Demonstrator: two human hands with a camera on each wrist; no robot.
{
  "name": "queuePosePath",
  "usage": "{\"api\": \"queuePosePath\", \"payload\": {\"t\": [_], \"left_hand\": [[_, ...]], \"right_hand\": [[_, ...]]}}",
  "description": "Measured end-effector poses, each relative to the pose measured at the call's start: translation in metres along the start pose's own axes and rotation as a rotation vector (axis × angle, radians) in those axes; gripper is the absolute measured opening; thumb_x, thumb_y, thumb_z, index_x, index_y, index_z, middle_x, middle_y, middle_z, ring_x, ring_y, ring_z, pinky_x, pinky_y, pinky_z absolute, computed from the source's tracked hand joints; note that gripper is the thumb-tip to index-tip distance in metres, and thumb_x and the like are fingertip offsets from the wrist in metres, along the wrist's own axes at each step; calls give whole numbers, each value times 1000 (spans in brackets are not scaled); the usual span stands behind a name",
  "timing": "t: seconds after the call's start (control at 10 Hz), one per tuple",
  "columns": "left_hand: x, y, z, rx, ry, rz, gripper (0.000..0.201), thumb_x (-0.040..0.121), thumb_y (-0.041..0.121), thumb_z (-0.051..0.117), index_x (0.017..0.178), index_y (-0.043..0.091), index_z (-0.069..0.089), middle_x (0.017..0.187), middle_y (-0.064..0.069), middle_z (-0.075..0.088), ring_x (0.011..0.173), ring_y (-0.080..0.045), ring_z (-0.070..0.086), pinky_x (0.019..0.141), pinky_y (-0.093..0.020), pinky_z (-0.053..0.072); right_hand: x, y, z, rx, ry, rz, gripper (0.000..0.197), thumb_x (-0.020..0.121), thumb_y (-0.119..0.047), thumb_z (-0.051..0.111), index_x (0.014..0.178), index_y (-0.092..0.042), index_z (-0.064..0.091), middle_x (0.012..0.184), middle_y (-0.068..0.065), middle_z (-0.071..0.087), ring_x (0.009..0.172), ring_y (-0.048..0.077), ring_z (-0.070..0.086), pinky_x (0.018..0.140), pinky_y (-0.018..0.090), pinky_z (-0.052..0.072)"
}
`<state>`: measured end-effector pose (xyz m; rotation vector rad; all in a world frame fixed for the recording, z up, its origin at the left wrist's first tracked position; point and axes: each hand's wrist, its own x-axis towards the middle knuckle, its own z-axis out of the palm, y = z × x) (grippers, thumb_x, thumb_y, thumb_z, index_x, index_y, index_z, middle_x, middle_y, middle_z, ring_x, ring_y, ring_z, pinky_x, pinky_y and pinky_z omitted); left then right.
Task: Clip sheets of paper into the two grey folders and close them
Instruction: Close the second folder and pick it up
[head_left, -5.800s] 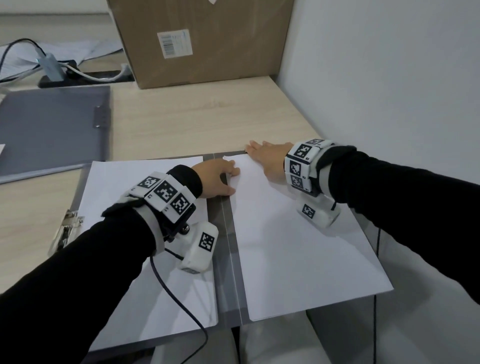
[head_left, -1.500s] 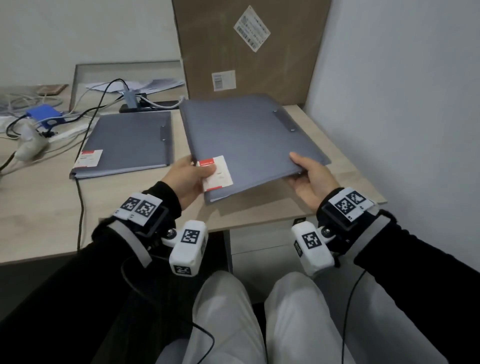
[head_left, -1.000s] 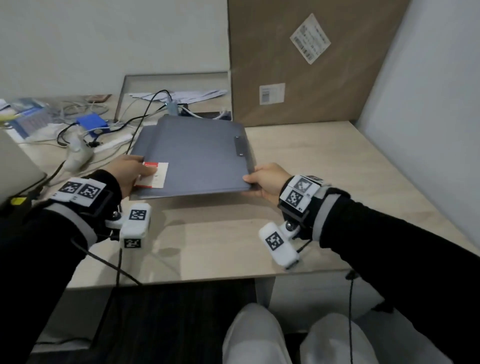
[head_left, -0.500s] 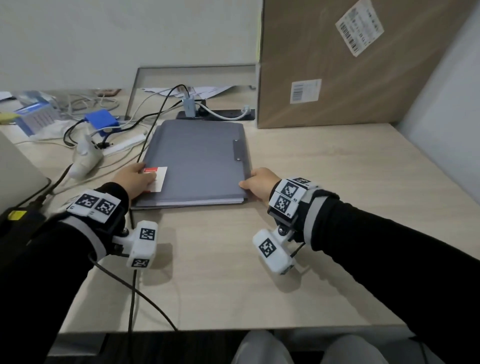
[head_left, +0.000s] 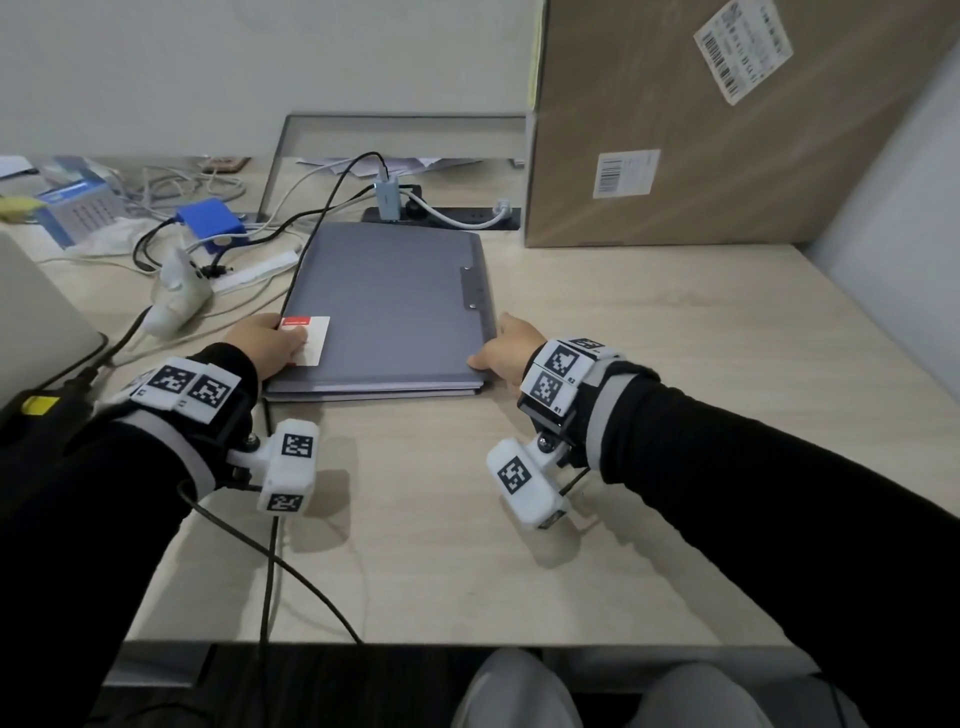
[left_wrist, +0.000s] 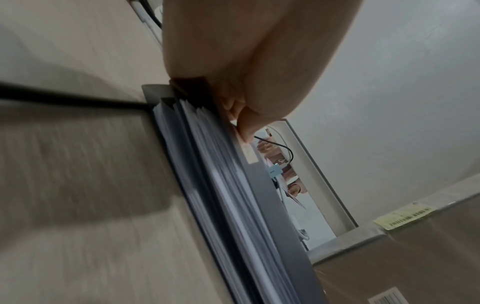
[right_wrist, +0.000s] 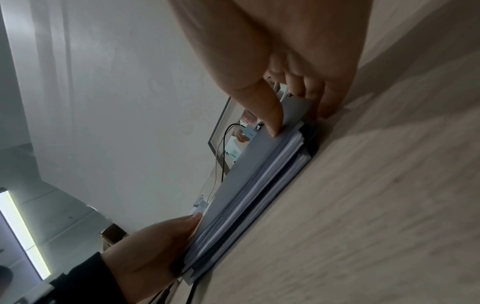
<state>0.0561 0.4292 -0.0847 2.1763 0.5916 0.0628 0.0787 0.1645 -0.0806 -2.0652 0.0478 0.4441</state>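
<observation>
Two closed grey folders lie stacked on the desk. The top folder carries a red and white label, and the lower folder shows only as an edge beneath it. My left hand holds the near left corner, thumb on the label. At the near right corner my right hand holds the edge, with the thumb on the cover and the fingers down the side. White sheets show between the covers in the left wrist view and in the right wrist view.
A big cardboard box stands at the back right against the wall. Cables, a power strip and a blue box crowd the back left. A laptop edge sits far left. Bare desk spreads in front and to the right.
Both hands carried the closed folder left across the desk and laid it on the other folder. Over the last half second the stack and hands have barely shifted.
</observation>
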Motion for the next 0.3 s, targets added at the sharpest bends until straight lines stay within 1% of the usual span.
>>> {"api": "queuePosePath", "payload": {"t": [0.1,0.2,0.3], "left_hand": [[-10,9,-3,6,4,-25,27,91,15,50,110,-1,62,99,-22,61,83,-24,53,73,-30,42],[-16,17,-7,21,63,-15,39,90,13,55,124,-6,55,127,-26,57,100,-27,55,81,-30,44],[-36,43,-12,-23,145,48,54,89,16,57,138,0,42,144,-14,46,128,-26,47,108,-30,34]], "right_hand": [[-7,-4,0,-44,-22,20,53,77,-10,66,127,-7,51,128,14,58,115,32,58,99,42,49],[-23,-11,-10,-100,3,5,35,84,-13,64,116,-6,53,124,10,53,116,27,52,97,32,42],[-46,-19,-30,-34,98,-69,54,89,-8,59,140,-5,42,145,11,45,133,25,43,104,29,36]]}}
